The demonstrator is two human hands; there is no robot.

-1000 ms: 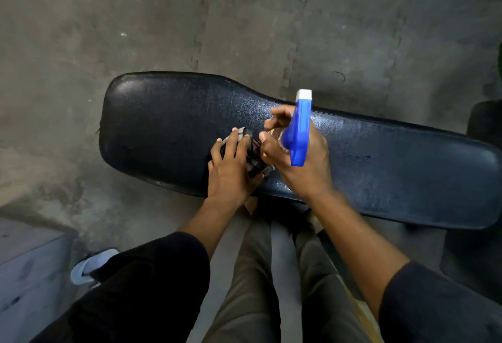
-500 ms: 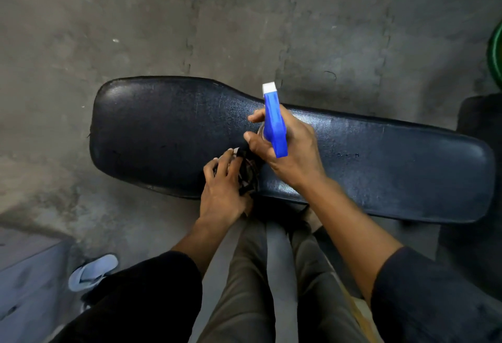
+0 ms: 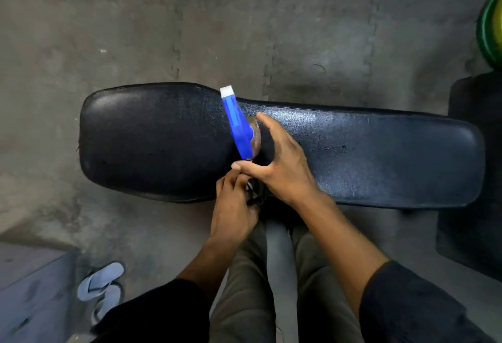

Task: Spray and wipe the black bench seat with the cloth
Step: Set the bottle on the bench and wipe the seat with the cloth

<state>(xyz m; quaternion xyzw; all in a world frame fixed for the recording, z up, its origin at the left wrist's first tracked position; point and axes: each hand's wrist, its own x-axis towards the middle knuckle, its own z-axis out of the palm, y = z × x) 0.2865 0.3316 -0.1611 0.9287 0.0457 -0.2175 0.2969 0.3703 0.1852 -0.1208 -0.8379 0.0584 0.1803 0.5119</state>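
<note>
The black bench seat [image 3: 353, 152] is lying across the middle of the head view, running from 9 o'clock to 3 o'clock, its wider rounded end at the 9 o'clock side. It is sitting above a grey floor [image 3: 135, 30] of interlocking mats.

The spray bottle [image 3: 237, 122] is standing on the surface near the seat's narrowing point, its blue trigger head with the white nozzle tip pointing toward 11 o'clock. The bottle body below the head is mostly hidden.

The right hand [image 3: 282, 163] is lying spread around the bottle from the 3 o'clock side, fingers extended and apart, thumb pointing toward 9 o'clock. Whether it is actually touching the bottle cannot be told; the hand is appearing open rather than clenched.

The left hand [image 3: 233, 215] is sitting at the seat's near edge, just at 6 o'clock of the bottle, fingers curled closed on a dark bunched cloth [image 3: 255, 193], of which only a small part is showing. Left fingertips and right thumb are meeting or nearly meeting.

Both forearms are emerging from dark sleeves. The person's legs in olive trousers [image 3: 244, 288] are showing at 6 o'clock. A pale blue sandal [image 3: 102, 281] is lying on the floor at 7 o'clock. A green round object [image 3: 491, 22] is showing at the 2 o'clock edge.
</note>
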